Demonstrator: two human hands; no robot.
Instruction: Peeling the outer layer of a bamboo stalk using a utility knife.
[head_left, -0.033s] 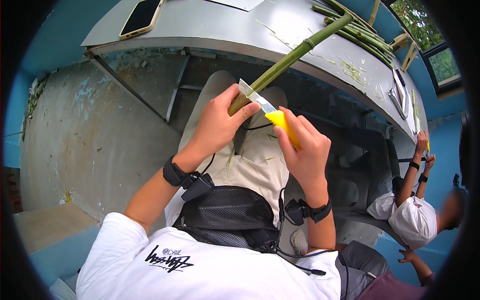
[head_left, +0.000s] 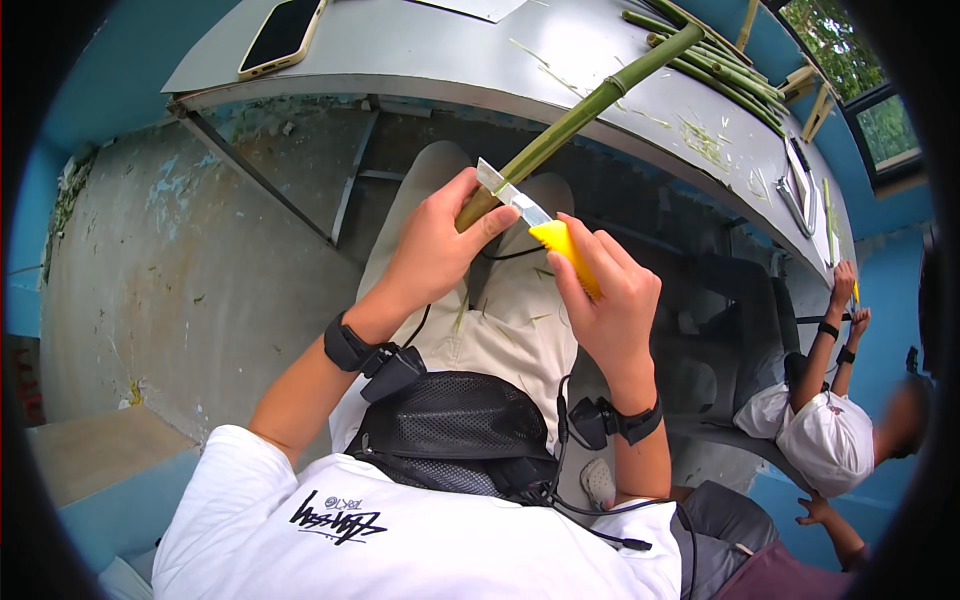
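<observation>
While the left hand [head_left: 432,240] grips the near end of a green bamboo stem [head_left: 572,122], the right hand [head_left: 618,300] is closed around a yellow-handled knife [head_left: 560,245], whose blade [head_left: 489,176] lies across the bamboo stem, the left thumb right beside it. From above the person's lap the bamboo stem slants up to the right, its far end over the grey tabletop [head_left: 420,60]. Below the bamboo stem, a black mesh pouch [head_left: 455,420] sits at the person's waist, and slivers lie on the pale trousers [head_left: 510,350]. To the right of the bamboo stem's far end is a pile of thinner green stems [head_left: 735,78], with pale shavings [head_left: 707,143] scattered nearby. Left of the bamboo stem lies a phone [head_left: 284,37] in a light case; well to its right, a co-worker [head_left: 828,440] in white has both arms raised beside the tabletop's edge
</observation>
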